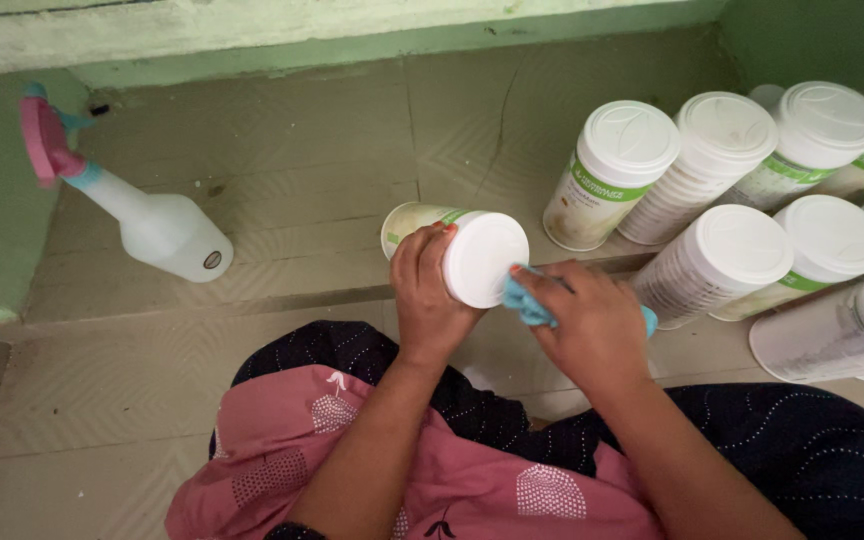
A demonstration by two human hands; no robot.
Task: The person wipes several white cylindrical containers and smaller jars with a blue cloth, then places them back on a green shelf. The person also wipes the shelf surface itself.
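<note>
Pale floor tiles lie beneath a smooth, seemingly light canister (pixel 452 250), best clasped round its body as by the left hand (pixel 430 290), while a soft blue cloth (pixel 527 305) is pinched in the right hand (pixel 592 320)

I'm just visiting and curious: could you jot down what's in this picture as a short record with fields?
left hand: grips a white-lidded canister, held tilted
right hand: presses a blue cloth against the canister's lid
other canisters: about eight, white lids, standing on the floor at right
spray bottle: white with pink trigger, at left by the green wall
floor: pale tiles, one step
</note>
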